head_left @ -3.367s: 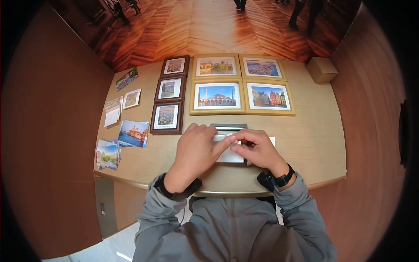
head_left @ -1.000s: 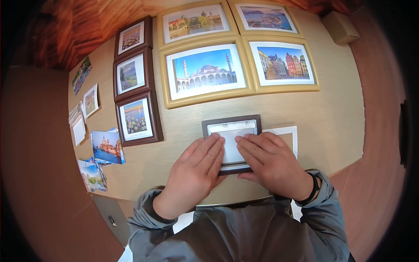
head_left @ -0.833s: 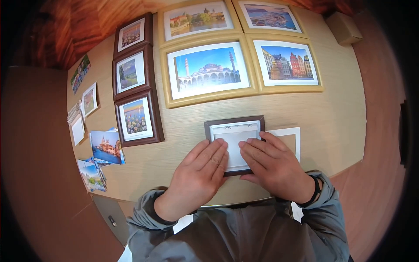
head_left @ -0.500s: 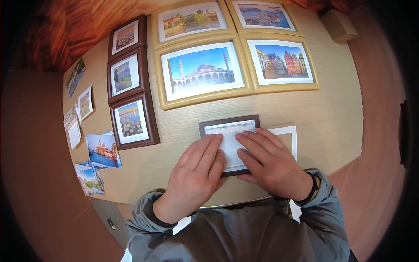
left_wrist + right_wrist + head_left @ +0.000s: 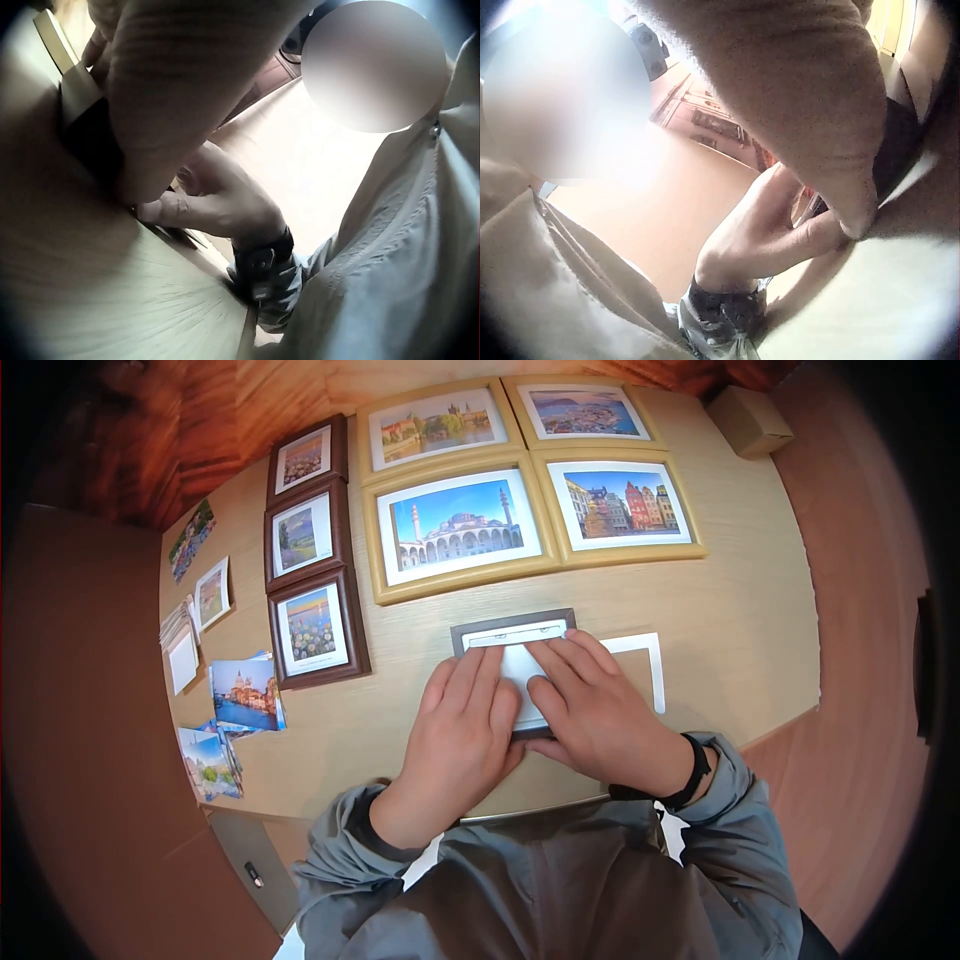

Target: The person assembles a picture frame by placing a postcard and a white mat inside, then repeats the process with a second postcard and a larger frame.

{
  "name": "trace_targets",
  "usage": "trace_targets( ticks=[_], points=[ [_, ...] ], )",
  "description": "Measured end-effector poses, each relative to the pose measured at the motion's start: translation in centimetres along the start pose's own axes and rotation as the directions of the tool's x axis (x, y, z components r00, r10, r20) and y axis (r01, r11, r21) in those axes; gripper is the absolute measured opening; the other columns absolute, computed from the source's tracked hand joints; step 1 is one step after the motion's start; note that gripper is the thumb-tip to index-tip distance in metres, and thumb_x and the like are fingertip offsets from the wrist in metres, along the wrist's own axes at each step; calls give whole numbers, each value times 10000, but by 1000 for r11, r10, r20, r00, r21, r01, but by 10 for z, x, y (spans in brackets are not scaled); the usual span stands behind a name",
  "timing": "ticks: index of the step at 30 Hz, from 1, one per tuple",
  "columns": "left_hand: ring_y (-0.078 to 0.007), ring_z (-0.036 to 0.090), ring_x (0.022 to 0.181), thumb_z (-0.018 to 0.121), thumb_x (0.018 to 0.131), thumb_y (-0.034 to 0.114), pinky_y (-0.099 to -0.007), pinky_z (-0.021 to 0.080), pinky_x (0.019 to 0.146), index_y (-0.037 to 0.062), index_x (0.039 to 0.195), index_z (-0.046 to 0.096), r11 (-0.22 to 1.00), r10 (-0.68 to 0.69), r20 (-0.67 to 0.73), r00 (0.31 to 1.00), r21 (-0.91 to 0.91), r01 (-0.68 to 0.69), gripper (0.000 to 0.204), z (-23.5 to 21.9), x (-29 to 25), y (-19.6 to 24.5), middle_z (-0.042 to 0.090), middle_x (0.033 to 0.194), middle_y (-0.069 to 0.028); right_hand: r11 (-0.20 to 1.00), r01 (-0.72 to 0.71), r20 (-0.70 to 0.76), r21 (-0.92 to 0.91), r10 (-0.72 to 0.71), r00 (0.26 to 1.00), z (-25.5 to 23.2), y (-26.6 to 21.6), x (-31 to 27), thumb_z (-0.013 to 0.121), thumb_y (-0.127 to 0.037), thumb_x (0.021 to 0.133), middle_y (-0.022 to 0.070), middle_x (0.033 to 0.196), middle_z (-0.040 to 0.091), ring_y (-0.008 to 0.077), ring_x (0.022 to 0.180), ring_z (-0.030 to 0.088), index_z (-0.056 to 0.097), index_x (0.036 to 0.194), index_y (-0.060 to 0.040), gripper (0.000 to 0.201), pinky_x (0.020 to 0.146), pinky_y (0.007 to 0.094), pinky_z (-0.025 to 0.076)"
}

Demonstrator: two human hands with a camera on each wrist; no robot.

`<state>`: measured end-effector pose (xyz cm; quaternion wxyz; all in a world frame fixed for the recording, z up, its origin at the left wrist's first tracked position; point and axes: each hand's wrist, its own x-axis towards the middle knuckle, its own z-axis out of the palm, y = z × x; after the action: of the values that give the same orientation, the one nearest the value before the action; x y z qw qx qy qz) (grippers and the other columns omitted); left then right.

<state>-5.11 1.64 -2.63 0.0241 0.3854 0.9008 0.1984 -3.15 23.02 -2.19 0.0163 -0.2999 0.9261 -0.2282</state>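
Note:
In the head view, a small dark picture frame (image 5: 512, 621) lies on the table in front of me, with a white sheet (image 5: 523, 676) inside its border. My left hand (image 5: 460, 725) rests its extended fingers on the left part of the sheet, the thumb by the near edge. From the other side my right hand (image 5: 595, 705) presses its fingers on the sheet, the thumb likewise at the near edge. The hands cover both sides of the frame. A white rectangular mat (image 5: 656, 672) lies just right of it, partly behind the right hand.
Dark brown framed pictures (image 5: 309, 632) form a column on the left, beside several yellow-framed pictures (image 5: 458, 525) at the back. Loose photos (image 5: 245, 695) and a stack of cards (image 5: 182, 660) lie near the left edge. A brown box (image 5: 745, 422) stands at the back right.
Earlier, both hands held something small over the frame; since then the fingers have come down flat on the white sheet. In the last second they slid toward the frame's far edge.

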Motion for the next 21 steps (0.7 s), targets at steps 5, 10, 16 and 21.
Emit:
trace_targets(
  ticks=[5, 10, 16, 21],
  points=[
    [-403, 503, 1392, 876, 682, 277, -541, 375, 1183, -83, 1343, 566, 997, 0, 4, 1000, 75, 0, 814, 3, -3, 2, 545, 1476, -255, 1000, 20, -49, -13, -21, 999, 0, -1, 0, 881, -273, 733, 303, 1353, 578, 434, 1319, 527, 608, 1059, 31, 523, 1197, 535, 362],
    [-391, 504, 1389, 869, 687, 284, -533, 373, 1190, -74, 1380, 562, 992, 5, -39, 999, 124, 0, 838, 7, -8, 6, 580, 1443, -210, 999, 50, -125, -17, -52, 991, 2, -2, -3, 898, -262, 709, 290, 1313, 602, 434, 1283, 553, 622, 1075, 44, 551, 1190, 517, 376],
    [-364, 501, 1317, 869, 700, 335, -467, 414, 1094, -57, 1333, 602, 963, -116, -65, 991, 235, 128, 791, 5, -8, 17, 560, 1436, -194, 999, 19, -22, -44, -20, 1000, 6, 2, -6, 866, -352, 783, 288, 1398, 591, 438, 1328, 540, 596, 1203, 65, 650, 1215, 532, 365],
    [-405, 483, 1328, 847, 742, 387, -504, 380, 1127, -67, 1366, 574, 968, -119, -42, 992, 217, 126, 818, 1, -4, 12, 556, 1460, -195, 994, 18, -56, -110, -24, 998, 9, 7, -10, 840, -354, 821, 274, 1419, 584, 426, 1349, 531, 619, 1231, 54, 620, 1233, 530, 343]
  ],
)
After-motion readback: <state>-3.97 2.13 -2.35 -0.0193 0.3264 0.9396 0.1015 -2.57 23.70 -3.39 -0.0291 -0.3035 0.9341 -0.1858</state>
